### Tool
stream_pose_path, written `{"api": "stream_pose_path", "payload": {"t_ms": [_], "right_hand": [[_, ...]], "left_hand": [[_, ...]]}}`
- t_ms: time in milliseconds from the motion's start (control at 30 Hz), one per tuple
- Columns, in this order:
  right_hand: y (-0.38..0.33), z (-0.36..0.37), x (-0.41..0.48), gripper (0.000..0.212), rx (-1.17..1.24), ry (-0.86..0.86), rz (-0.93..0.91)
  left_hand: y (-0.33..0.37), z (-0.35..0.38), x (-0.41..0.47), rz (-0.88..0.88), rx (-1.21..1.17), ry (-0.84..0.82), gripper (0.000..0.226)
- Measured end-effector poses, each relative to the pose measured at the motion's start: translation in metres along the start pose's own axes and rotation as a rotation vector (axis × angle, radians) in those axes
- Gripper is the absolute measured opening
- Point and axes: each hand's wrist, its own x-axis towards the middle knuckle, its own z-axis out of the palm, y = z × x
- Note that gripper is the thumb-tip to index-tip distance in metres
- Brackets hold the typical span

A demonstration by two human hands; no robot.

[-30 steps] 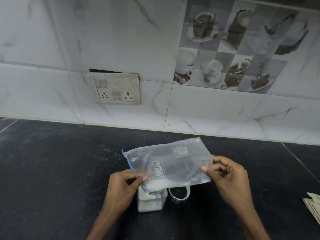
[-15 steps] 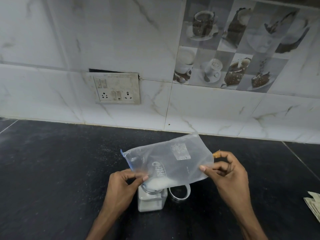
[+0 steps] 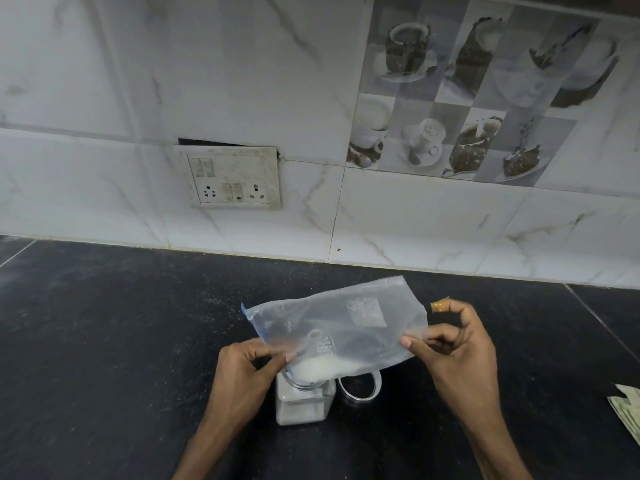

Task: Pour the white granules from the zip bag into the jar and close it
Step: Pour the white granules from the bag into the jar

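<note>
A clear zip bag (image 3: 349,320) with a blue zip strip is held tilted over the open jar (image 3: 304,403), its mouth end low at the left. White granules (image 3: 322,368) gather at the bag's low edge right over the jar's mouth. My left hand (image 3: 246,375) pinches the bag near its mouth. My right hand (image 3: 457,351) pinches the raised bottom corner; a small orange piece (image 3: 440,305) sticks up from its fingers. The square jar stands on the black counter (image 3: 104,341) with white granules in its lower part. Its lid (image 3: 360,386) lies just right of it.
A white marble-tiled wall with a switch and socket plate (image 3: 232,178) rises behind the counter. Folded paper (image 3: 627,410) lies at the counter's right edge. Fine white specks dot the counter left of the bag.
My right hand has lifted the bag's bottom end higher, tilting it more steeply toward the jar. The granules have slid down to the mouth end. The left hand has stayed put.
</note>
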Motion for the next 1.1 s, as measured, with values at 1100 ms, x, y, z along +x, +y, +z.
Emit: {"api": "stream_pose_path", "payload": {"t_ms": [1100], "right_hand": [[-0.0044, 0.0096, -0.001, 0.016, 0.021, -0.004, -0.207]], "left_hand": [[0.0065, 0.0014, -0.0013, 0.002, -0.01, 0.0, 0.046]]}}
